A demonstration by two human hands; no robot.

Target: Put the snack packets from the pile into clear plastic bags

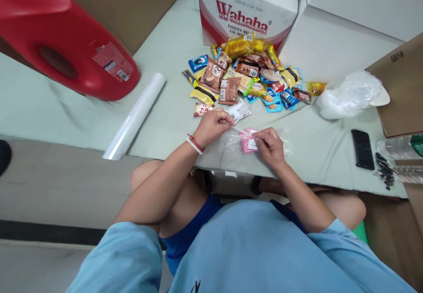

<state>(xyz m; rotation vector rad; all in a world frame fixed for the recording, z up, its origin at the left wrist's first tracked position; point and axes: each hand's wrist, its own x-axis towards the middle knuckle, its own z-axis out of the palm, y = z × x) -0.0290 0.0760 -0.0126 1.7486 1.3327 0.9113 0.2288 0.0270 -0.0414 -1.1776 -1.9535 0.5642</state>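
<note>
Low over the table's front edge, my left hand (214,126) pinches one end of a clear plastic bag's edge. From the other side my right hand (271,146) grips the same edge between thumb and fingers. The clear plastic bag (234,140) lies crumpled beneath them, and pink packets with white labels (246,142) show in or under it; I cannot tell which. Just beyond my left hand sit a white snack packet (240,110) and a red-and-cream packet (202,109). They lie at the near side of a heap of wrapped snacks (228,89).
Behind the heap stands a Wahaha carton (244,17). To the left are a white roll of film (135,116) and a large red jug (82,42). Rightward lie a bundled plastic bag (350,94), a black phone (362,149), dark seed shells (385,169) and a plastic bottle (396,146).
</note>
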